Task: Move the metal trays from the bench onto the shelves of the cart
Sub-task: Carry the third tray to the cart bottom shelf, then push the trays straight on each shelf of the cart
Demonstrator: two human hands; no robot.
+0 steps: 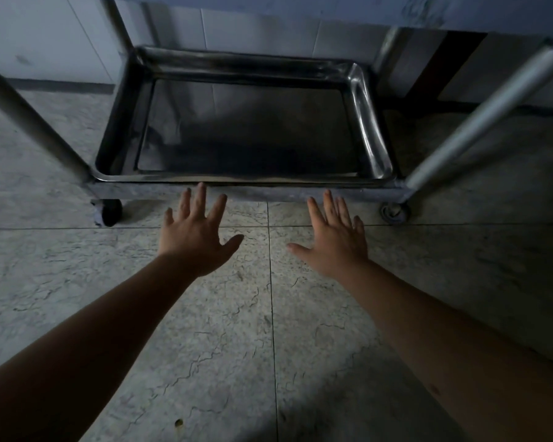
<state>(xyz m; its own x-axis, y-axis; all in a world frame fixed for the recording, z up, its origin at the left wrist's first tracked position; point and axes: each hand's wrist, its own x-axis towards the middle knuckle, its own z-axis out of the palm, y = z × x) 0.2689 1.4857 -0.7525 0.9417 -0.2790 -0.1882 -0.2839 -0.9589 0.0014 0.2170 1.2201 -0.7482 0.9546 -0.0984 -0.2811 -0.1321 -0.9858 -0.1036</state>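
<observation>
A shiny rectangular steel tray point(369, 129) is seated on the cart's bottom shelf point(237, 190). Left hand point(195, 239) and right hand point(334, 242) are spread empty near its front edge. Stiff, slick metal; best gripped by the rolled rim.

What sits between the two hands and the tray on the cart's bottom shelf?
Only the shelf's front rail, per the head view. The left hand and right hand hover open just short of it; the tray lies right behind.

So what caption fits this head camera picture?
Both open hands, left hand and right hand, near the metal tray on the cart's bottom shelf.
</observation>
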